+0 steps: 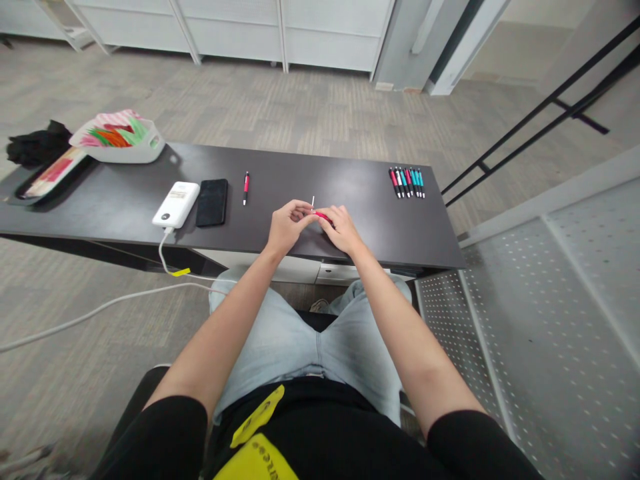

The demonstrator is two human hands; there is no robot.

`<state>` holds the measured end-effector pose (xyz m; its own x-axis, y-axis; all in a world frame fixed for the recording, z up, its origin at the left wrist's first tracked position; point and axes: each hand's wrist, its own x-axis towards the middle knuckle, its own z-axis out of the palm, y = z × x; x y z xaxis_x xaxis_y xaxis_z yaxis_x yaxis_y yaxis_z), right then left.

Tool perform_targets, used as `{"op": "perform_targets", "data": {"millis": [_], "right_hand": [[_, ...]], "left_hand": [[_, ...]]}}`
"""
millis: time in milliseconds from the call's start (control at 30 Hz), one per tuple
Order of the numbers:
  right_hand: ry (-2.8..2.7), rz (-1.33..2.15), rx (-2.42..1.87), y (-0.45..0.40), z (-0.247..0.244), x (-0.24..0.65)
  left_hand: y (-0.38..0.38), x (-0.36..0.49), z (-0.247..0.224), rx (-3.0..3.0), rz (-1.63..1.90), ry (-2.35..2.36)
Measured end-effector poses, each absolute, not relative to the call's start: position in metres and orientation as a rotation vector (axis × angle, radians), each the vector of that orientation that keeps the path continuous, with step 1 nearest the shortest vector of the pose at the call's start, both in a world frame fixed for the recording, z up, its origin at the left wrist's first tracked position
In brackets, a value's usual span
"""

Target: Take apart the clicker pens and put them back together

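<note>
A: What are the hands doing in the head view?
B: The right hand [341,230] is holding a red pen barrel [324,217] over the worktop [290,177], near its front edge; its grip is pinching the barrel between thumb and fingers; the left hand [286,231] is meeting it, thumb and fingertips bunching close together at the barrel's end, where a slim pale rod [313,203] is standing upright; I cannot tell whether that grip is holding rod, barrel or both.
A: And around them?
B: A red-and-black pen [246,188] is lying alone to the left; a black phone [212,203] is lying farther left; a white power bank [177,205] is sitting just beside it, its cable [161,252] trailing over the edge; a row of pens [409,181] is resting towards the right end; a white basket [133,155] is standing towards the left end, holding colourful items.
</note>
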<state>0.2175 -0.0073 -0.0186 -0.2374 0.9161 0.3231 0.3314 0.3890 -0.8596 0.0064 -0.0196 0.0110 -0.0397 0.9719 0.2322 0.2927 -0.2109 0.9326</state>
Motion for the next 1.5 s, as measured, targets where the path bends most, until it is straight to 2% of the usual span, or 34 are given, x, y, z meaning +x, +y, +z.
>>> {"op": "perform_targets", "data": {"millis": [133, 400, 633, 900, 1233, 1500], "right_hand": [[-1.621, 0.891, -1.121, -0.008, -0.011, 0.217], [-1.109, 0.867, -1.150, -0.004, -0.016, 0.226], [-1.410, 0.763, -1.201, 0.002, -0.028, 0.224], [-1.467, 0.700, -1.292, 0.002, -0.025, 0.224], [-1.372, 0.636, -1.420, 0.002, -0.024, 0.228], [-1.443, 0.659, -1.389, 0.000, -0.026, 0.230]], "left_hand": [[-0.024, 0.002, 0.002, 1.645, 1.260, 1.485], [-0.038, 0.005, -0.011, 1.821, 0.942, 1.709], [-0.039, 0.017, 0.010, 1.871, 0.718, 1.846], [-0.038, 0.019, 0.023, 1.893, 0.524, 1.910], [-0.027, 0.017, 0.020, 1.914, 0.518, 1.851], [-0.030, -0.012, 0.005, 1.826, 0.815, 1.766]]}}
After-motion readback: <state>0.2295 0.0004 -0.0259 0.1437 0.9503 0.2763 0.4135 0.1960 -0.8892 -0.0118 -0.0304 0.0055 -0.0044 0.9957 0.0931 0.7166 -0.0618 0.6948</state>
